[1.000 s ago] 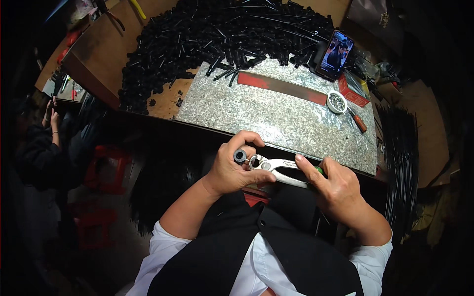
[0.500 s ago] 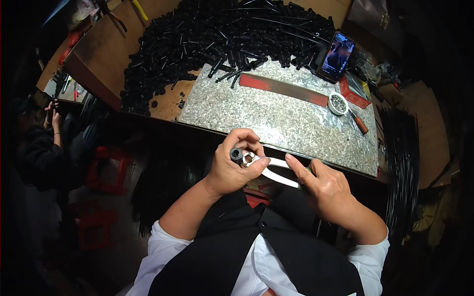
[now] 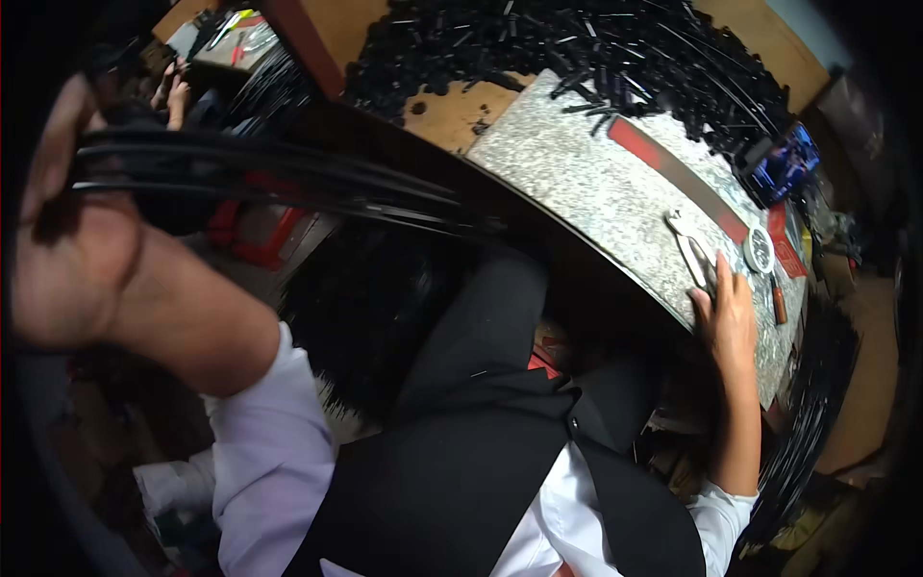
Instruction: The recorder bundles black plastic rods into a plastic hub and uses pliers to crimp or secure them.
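At the far left my raised left hand [image 3: 82, 250] is blurred by motion. Its fingers are closed around a bundle of thin black rods [image 3: 288, 173], which stretches right toward the table's front edge. On the speckled slab [image 3: 567, 173], white-handled pliers [image 3: 685, 240] lie flat. My right hand [image 3: 728, 313] rests beside and partly over their handles, fingers stretched out and thumb apart. Nearby lies a long strip [image 3: 678, 178], red at one end and dull brown-grey along the rest. The far end of the rods is lost in the dark below the table.
Behind the slab lies a big heap of black tubular parts [image 3: 567, 48]. Right of the pliers are a white bowl [image 3: 759, 249] of small metal pieces, an orange-handled screwdriver [image 3: 780, 303], a red box [image 3: 790, 252] and a lit phone [image 3: 788, 165]. A red stool [image 3: 255, 236] and another person's hands [image 3: 175, 94] appear left.
The pliers have gone from my hands onto the slab. My left hand has swung far left, from a black tubular part to the rods. The view has turned left.
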`<state>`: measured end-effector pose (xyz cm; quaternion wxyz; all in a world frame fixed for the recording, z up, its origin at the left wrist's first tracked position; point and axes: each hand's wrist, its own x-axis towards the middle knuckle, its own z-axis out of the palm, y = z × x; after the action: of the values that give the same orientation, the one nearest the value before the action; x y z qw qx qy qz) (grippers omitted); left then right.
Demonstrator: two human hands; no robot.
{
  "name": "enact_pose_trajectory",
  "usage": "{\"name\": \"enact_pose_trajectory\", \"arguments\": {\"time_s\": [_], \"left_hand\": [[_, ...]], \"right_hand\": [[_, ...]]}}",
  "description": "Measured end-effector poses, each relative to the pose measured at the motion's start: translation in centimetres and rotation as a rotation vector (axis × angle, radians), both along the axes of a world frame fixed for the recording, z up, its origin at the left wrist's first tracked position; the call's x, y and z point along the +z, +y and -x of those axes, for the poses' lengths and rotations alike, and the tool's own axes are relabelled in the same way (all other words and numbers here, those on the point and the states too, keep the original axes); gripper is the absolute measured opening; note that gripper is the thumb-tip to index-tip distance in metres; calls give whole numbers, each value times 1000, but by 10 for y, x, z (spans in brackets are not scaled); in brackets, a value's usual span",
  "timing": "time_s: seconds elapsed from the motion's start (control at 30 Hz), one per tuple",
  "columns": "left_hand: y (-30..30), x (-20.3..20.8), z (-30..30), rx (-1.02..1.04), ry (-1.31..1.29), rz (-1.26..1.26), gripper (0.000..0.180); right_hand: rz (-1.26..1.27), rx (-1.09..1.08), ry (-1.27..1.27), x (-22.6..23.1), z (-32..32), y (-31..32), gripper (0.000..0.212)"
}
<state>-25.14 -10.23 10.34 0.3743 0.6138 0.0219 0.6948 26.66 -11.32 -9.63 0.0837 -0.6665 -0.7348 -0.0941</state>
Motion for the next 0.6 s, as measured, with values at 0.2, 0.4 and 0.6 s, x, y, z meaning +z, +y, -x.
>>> {"name": "enact_pose_trajectory", "arguments": {"time_s": [0.2, 0.4, 0.6], "left_hand": [[31, -79, -34, 176, 201, 200, 43], [56, -242, -75, 158, 565, 1034, 19], [85, -433, -43, 615, 1533, 852, 70]], "right_hand": [[-173, 10, 17, -11, -14, 7, 45], [-157, -281, -36, 3, -86, -46, 38], [-45, -855, -314, 6, -210, -114, 51]]}}
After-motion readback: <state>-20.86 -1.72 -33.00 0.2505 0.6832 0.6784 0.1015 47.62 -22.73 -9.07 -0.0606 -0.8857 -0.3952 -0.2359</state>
